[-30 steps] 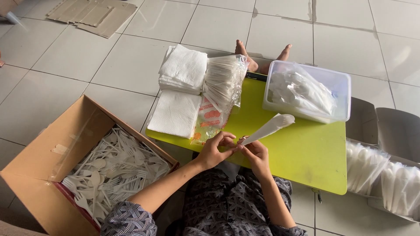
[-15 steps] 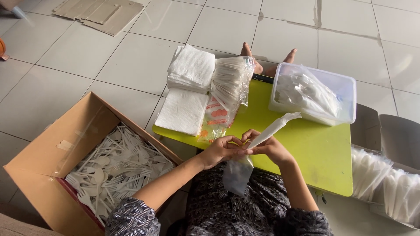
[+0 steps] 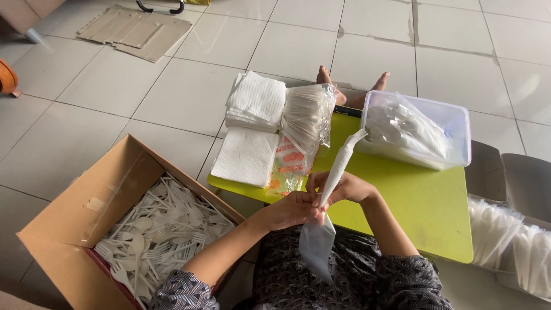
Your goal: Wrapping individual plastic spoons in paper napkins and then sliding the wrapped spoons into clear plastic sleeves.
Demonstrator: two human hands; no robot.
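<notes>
both hands (image 3: 321, 201) – grip closed – pinch a slim clear packet (image 3: 338, 166) over the green table (image 3: 425, 212).

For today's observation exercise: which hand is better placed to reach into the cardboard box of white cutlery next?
Probably the left hand: the cardboard box sits on that side, while the right hand grips the rolled napkin.

Glossy clear plastic sleeve (image 3: 317, 244), matt paper napkins (image 3: 247, 156), rough cardboard box (image 3: 74, 201), smooth table (image 3: 427, 212).
</notes>
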